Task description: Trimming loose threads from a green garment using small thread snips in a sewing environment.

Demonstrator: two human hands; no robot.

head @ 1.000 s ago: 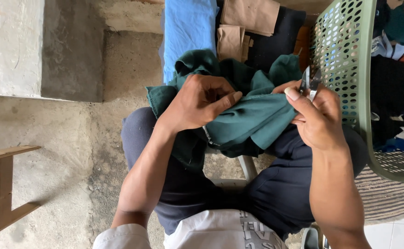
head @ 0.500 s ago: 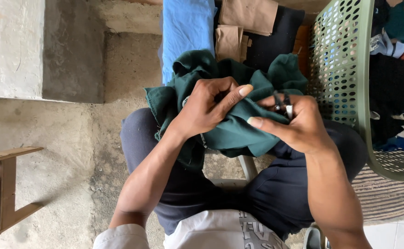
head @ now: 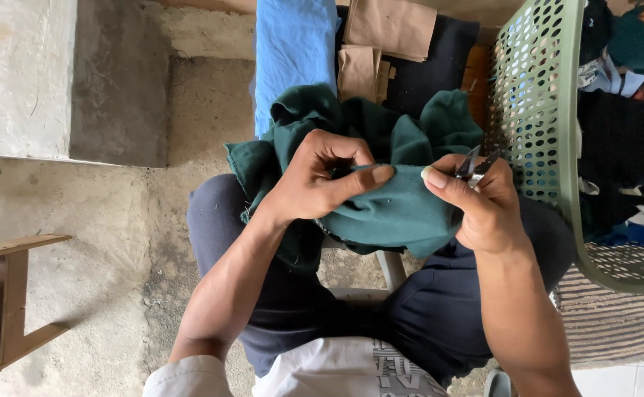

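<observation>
A dark green garment (head: 381,198) lies bunched over my lap in the middle of the head view. My left hand (head: 322,180) pinches a fold of its cloth between thumb and fingers. My right hand (head: 476,206) presses the same fold with its thumb from the right and grips small metal thread snips (head: 475,165), whose blades point up and away from the cloth. Both hands sit close together above my dark trousers.
A green perforated laundry basket (head: 539,110) full of clothes stands at the right on a striped mat (head: 609,323). Folded blue (head: 292,44), tan (head: 388,29) and dark cloths lie ahead. A concrete block (head: 20,73) and a wooden stool (head: 13,309) are at the left.
My right hand has shifted on the fold, its thumb now stretched toward the left thumb, and the snips have tilted upright. My left hand's fingers have curled tighter on the cloth.
</observation>
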